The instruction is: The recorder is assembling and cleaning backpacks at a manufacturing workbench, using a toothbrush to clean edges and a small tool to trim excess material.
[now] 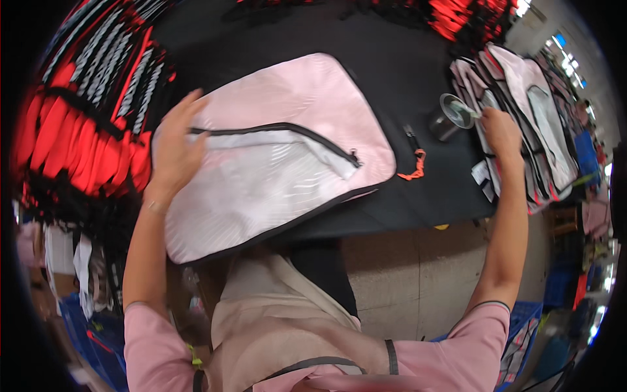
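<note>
Black worktop (392,78). On it: pink bag panel (274,157) with black zip, near edge overhanging; small scissors with orange cord (414,160) just beside it; round metal tin (450,116); stack of pink panels (522,111) at right; red-black pieces (85,117) piled left.

Black worktop (398,78), front edge running lower right. Below it, bare beige concrete floor (411,274). Red-and-black stacks (78,130) piled at left and along the far edge. Blue crates (555,287) on the floor at right, more blue at lower left. Bright windows (568,62) top right, daylight coming in from that side.
</note>
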A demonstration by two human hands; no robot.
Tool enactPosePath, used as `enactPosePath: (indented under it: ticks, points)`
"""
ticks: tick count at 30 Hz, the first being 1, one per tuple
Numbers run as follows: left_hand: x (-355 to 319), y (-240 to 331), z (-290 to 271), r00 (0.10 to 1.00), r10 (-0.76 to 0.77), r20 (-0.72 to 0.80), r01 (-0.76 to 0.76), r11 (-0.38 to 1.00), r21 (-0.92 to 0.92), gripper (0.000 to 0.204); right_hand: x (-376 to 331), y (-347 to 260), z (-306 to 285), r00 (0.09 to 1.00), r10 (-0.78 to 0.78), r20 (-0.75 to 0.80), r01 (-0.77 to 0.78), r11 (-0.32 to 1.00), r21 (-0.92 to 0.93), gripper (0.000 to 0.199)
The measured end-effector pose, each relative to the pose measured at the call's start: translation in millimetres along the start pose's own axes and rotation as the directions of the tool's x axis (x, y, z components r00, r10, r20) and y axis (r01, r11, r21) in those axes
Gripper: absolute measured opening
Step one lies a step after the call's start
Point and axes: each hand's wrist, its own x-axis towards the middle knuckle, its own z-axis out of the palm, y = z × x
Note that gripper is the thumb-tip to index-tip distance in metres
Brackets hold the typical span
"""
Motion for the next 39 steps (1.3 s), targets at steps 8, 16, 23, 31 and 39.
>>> enactPosePath:
  ticks: [8, 16, 23, 31, 39]
  points:
    - [26, -2, 69, 0.848, 0.04, 0.529, -0.119, 0.986, 0.118, 0.055, -26, 4, -4, 0.998, 0.069, 0.013, -0.069, 0.996, 0.048, 0.022]
    - [-52, -3, 60, 0.952, 0.185, 0.245, -0.113, 0.953, -0.281, 0.038, -42, -112, -55, 0.997, -0.066, 0.033, 0.017, 0.636, 0.772, 0.033]
    - [-72, -72, -1, 0.851, -0.523, 0.042, 0.439, 0.753, 0.49, 0.064, -58, -323, -89, 0.854, -0.52, 0.022, 0.07, 0.156, 0.985, 0.032]
    - [-120, -88, 32, 0.849, -0.527, -0.047, 0.525, 0.85, -0.039, 0.065, -128, -441, -44, 0.807, -0.56, -0.188, 0.448, 0.373, 0.812, 0.042]
    - [-113, -92, 34, 0.84, -0.536, 0.086, 0.521, 0.841, 0.148, 0.054, -150, -457, -17, 0.769, -0.635, -0.068, 0.497, 0.528, 0.688, 0.048]
